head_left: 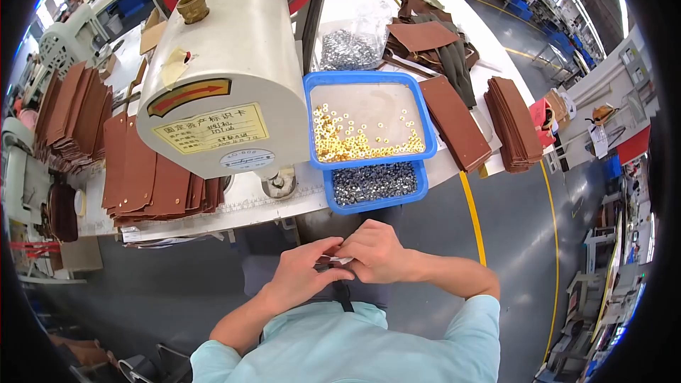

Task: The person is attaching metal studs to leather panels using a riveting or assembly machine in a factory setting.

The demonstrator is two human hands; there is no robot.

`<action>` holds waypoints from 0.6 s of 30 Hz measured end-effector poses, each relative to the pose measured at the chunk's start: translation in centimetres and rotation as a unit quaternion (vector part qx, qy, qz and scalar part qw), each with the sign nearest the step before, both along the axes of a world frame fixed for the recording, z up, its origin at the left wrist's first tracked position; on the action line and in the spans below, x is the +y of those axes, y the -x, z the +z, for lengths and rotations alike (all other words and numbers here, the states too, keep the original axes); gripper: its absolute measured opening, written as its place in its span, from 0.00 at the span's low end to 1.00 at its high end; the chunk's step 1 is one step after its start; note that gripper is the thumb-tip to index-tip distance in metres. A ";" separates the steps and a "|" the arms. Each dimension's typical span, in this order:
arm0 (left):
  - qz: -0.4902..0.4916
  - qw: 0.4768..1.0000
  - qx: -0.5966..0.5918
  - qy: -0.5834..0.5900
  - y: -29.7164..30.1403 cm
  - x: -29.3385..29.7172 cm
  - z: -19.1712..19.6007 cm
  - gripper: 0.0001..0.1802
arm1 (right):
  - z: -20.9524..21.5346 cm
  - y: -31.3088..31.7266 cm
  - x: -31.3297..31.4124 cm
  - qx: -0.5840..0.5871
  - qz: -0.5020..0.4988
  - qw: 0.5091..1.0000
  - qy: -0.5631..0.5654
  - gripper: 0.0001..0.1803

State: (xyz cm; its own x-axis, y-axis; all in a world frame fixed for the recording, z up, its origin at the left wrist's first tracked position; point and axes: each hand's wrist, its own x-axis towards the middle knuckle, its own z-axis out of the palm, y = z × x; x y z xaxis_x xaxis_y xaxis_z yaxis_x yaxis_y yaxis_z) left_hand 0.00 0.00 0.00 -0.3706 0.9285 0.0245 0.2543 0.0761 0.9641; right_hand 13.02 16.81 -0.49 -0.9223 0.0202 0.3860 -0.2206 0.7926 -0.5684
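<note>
a: what are your hands doing right now?

b: both are drawn in close to my body, low in the view at about six o'clock from the press. my left hand (301,276) and my right hand (376,252) meet over my lap, fingertips pinched together on a small dark piece (325,265) with a pale scrap (343,260) against it. the fingers are narrow, curled tight around it, not spread.

a: can you tell what the piece is?

b: not really. it's mostly hidden under my fingers. a dark strap (345,299) hangs down from it toward my shirt.

a: and the bench?

b: the cream press (227,78) stands at twelve o'clock. at about one o'clock from my hands sits a blue tray (310,110) of small gold rings (347,143), and just under it a second blue tray (423,188) of grey studs (374,181). brown leather pieces (152,177) are stacked at ten o'clock, more of them (512,124) at two o'clock.

a: so which step is this?

b: i'd judge it's the fiddly fitting of the small piece, away from the press. the next move seems to need a steady pinch so nothing slips, then a reach up to the trays or the press.
</note>
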 end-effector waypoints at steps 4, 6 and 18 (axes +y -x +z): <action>-0.032 0.996 0.075 0.020 0.3 0.3 -0.5 0.35 | 0.2 0.6 -0.5 -0.003 -0.011 1.000 0.027 0.13; -0.034 0.994 0.102 0.023 0.6 0.2 -0.4 0.34 | 0.7 0.9 -0.3 -0.033 -0.016 0.998 0.044 0.14; 0.056 0.991 0.098 0.068 1.3 -0.9 2.4 0.26 | 2.7 6.8 17.4 -0.218 -0.318 0.923 0.007 0.10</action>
